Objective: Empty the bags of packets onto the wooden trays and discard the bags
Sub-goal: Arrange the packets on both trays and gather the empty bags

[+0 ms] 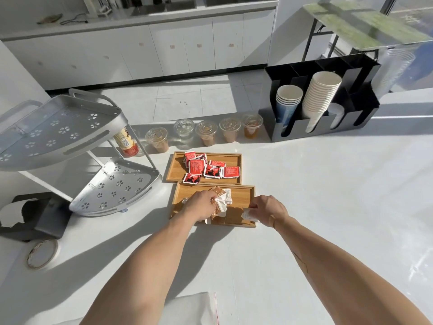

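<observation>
Two wooden trays lie side by side on the white counter. The far tray (232,158) holds several red packets (206,168). On the near tray (243,195) lies a heap of brown and white packets (222,200). My left hand (200,205) rests on that heap, fingers closed over some of the packets. Over the near tray's right edge, my right hand (267,209) pinches a white packet (247,214). An empty clear zip bag (201,308) lies flat on the counter at the bottom of the view, under my left forearm.
Several lidded plastic cups (206,133) stand in a row behind the trays. A black holder with paper cup stacks (321,102) is at the right rear. A two-tier metal rack (70,146) stands left, with a bottle (125,143) behind it and a tape roll (42,253) nearby.
</observation>
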